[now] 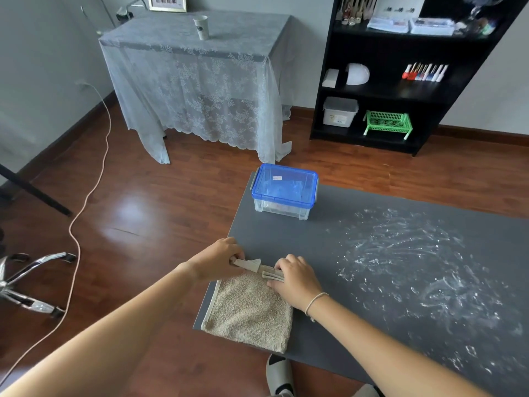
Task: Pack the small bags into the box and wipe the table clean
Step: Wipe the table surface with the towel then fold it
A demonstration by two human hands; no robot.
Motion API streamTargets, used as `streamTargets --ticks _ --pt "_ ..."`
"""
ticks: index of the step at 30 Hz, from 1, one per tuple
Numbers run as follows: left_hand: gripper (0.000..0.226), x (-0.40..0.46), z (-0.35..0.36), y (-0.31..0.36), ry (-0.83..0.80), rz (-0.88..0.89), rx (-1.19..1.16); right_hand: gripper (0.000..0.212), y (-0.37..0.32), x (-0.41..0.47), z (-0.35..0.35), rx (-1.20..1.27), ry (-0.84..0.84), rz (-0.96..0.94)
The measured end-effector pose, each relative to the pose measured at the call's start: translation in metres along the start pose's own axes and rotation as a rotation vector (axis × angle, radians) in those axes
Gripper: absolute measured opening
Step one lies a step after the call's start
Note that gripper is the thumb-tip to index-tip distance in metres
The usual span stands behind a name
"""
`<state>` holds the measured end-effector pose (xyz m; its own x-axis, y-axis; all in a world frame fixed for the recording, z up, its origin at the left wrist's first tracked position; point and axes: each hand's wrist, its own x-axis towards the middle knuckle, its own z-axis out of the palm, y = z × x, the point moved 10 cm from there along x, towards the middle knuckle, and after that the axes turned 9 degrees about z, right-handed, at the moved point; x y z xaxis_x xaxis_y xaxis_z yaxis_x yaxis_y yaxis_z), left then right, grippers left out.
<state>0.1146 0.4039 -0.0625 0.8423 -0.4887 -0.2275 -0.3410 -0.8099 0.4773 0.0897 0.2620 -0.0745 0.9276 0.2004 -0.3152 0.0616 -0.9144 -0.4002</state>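
Note:
A folded beige towel lies at the near left corner of the grey table. My left hand pinches the towel's far left corner. My right hand grips its far edge, where the folded layers show. A clear plastic box with a blue lid, closed, stands at the table's far left corner, apart from both hands. White powdery smears cover the middle and right of the table. No small bags are visible on the table.
A lace-covered table with a paper cup stands across the wooden floor. A black shelf is at the back right. A chair base and a cable lie at the left. A shoe shows below the table edge.

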Motion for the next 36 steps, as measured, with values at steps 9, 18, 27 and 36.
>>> streamTargets --ticks 9,18,27,36 --pt "0.029 0.004 -0.010 0.029 0.023 -0.030 -0.187 0.024 0.018 -0.021 -0.018 0.444 -0.042 0.046" --pt "0.011 0.046 -0.041 0.138 0.182 0.056 -0.379 0.016 0.111 -0.061 -0.110 0.979 0.171 0.173" --pt "0.018 0.088 -0.022 0.273 0.260 0.154 -0.517 0.019 0.232 -0.131 -0.198 1.001 0.365 0.140" --pt "0.022 0.144 0.033 0.340 0.326 0.062 -0.685 0.039 0.365 -0.154 -0.231 0.657 0.515 0.448"
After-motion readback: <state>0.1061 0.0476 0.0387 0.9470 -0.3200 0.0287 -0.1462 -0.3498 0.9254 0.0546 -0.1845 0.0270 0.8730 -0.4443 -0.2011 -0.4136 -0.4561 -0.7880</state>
